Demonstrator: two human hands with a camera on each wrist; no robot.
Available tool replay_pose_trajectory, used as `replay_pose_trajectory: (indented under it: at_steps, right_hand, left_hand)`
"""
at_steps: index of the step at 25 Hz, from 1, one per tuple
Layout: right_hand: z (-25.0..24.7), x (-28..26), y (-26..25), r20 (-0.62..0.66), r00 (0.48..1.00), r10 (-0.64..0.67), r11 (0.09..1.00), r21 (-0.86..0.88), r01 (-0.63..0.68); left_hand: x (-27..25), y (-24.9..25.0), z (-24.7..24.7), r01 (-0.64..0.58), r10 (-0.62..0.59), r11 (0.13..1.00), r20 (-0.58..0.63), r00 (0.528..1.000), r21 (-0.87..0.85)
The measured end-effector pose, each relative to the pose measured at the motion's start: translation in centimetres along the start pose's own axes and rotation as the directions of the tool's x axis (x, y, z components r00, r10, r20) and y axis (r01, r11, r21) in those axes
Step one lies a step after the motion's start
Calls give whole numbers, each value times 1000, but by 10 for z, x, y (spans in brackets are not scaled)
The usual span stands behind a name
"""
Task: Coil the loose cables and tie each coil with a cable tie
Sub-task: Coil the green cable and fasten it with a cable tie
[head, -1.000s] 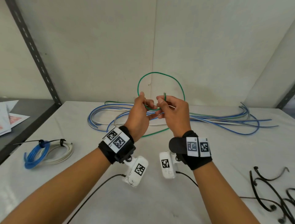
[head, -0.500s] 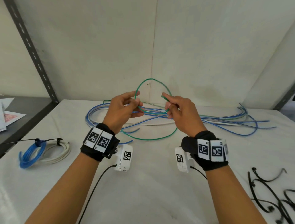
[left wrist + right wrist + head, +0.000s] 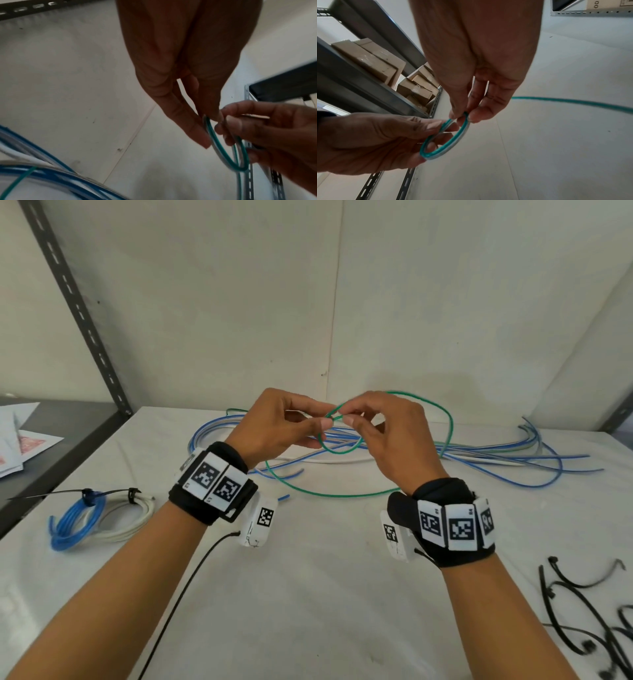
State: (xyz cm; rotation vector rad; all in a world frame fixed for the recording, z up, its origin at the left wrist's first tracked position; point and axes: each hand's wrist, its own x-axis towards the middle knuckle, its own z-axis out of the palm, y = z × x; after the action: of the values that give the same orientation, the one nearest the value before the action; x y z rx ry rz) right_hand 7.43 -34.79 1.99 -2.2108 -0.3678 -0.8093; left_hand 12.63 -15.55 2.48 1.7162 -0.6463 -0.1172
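Both hands are raised above the white table [image 3: 325, 594], holding a thin green cable [image 3: 342, 451] wound into a small loop between them. My left hand [image 3: 318, 424] pinches the loop's left side with thumb and fingers; the green cable [image 3: 223, 152] shows under my left hand [image 3: 209, 119] in the left wrist view. My right hand [image 3: 349, 419] pinches the top of the same loop; in the right wrist view the green cable [image 3: 450, 143] sits under my right hand [image 3: 462, 115]. The rest of the green cable arcs right and trails down onto the table.
A pile of loose blue and white cables [image 3: 479, 453] lies behind the hands. Two tied coils, blue [image 3: 73, 520] and white [image 3: 130, 520], sit at the left. Black cable ties [image 3: 589, 611] lie at the right front. A dark shelf post [image 3: 75, 302] stands at the left.
The hands have come back together after spreading apart, and the green cable now forms a small tight loop between them instead of a wide one. The view has shifted slightly.
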Motion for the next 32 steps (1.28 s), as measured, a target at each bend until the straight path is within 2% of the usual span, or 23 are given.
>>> replay_pose_trajectory:
  at_steps: [2, 4, 9, 11, 13, 14, 15, 16, 17, 19, 21, 24, 26, 30, 32]
  right_hand:
    - [-4, 1, -1, -16, 999, 32, 998, 54, -32]
    - [-4, 0, -1, 22, 999, 49, 997, 64, -50]
    - [6, -4, 5, 29, 996, 88, 995, 47, -90]
    - [10, -6, 8, 19, 996, 91, 987, -137, -87]
    - [11, -6, 12, -27, 998, 57, 923, -379, -64]
    - [10, -6, 14, -64, 998, 19, 914, -403, -43]
    - [9, -5, 17, -94, 995, -13, 938, -346, -21]
    - [7, -4, 17, -112, 994, -3, 981, -192, -19]
    - [5, -2, 16, -107, 992, 71, 997, 30, -69]
    - [6, 0, 8, -57, 969, 239, 898, 392, -198]
    - [9, -2, -1, -91, 941, 326, 812, 537, -230]
    - [16, -3, -6, -137, 930, 341, 748, 639, -181]
    - [19, -3, -6, -134, 927, 351, 734, 654, -183]
    - [14, -2, 2, -182, 930, 318, 808, 565, -166]
    - [6, -2, 7, -125, 953, 275, 842, 511, -176]
  left_hand:
    - [-1, 1, 3, 10, -10, 1000, 39, 999, -8]
    - [-5, 0, 6, 12, -13, 1000, 47, 999, 10]
    - [-4, -2, 10, 22, -18, 994, -32, 999, 109]
    - [-4, -3, 9, 18, -3, 982, -80, 997, 190]
    - [-5, -3, 5, 13, 20, 971, -137, 990, 238]
    - [-5, -2, 2, 16, 21, 976, -164, 986, 219]
    - [-4, 0, -1, 17, 15, 985, -184, 983, 170]
    - [-5, 1, -3, 13, 7, 995, -195, 981, 99]
    - [-5, 3, -3, 2, 3, 1000, -201, 980, 24]
    - [-5, 6, 1, -31, 9, 995, -225, 974, -94]
    - [-3, 5, 8, -66, 16, 983, -274, 962, -173]
    - [-1, 4, 11, -96, -12, 950, -342, 940, -298]
    - [-2, 3, 14, -102, -30, 924, -335, 942, -370]
    - [-3, 3, 20, -63, -52, 919, -281, 958, -388]
    - [-4, 2, 15, -7, -56, 962, -227, 972, -272]
